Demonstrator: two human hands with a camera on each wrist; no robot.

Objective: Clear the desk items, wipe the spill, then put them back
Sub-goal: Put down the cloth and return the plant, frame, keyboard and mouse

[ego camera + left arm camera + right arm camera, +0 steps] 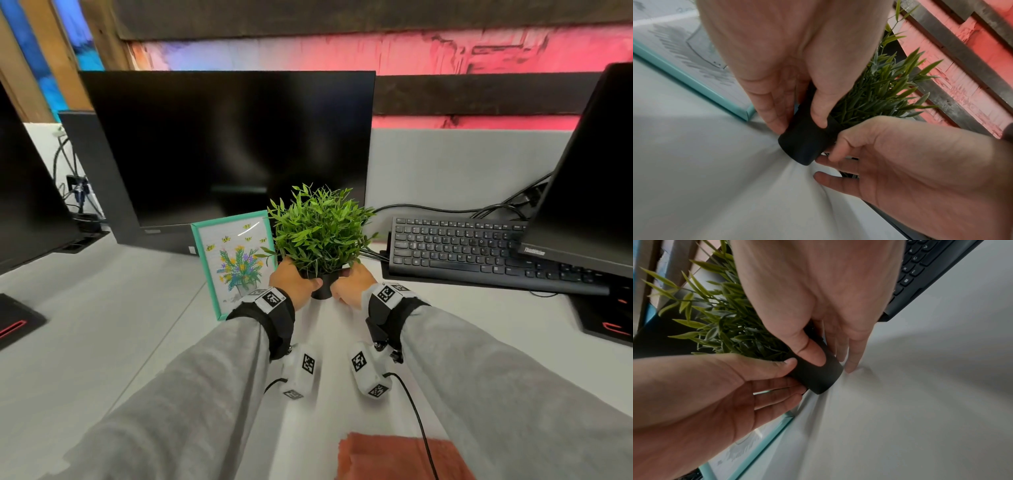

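A small green plant stands in a black pot at the middle of the grey desk. Both hands hold the pot from opposite sides. My left hand has its thumb across the pot's front and its fingers behind it. My right hand grips likewise, thumb laid over the pot, fingertips reaching down to the desk. The pot's base is at the desk surface; whether it rests there I cannot tell. A teal-framed flower picture leans just left of the plant.
An orange cloth lies at the near edge. A black keyboard sits right of the plant. A dark monitor stands behind it, with another monitor at the right and one at the left.
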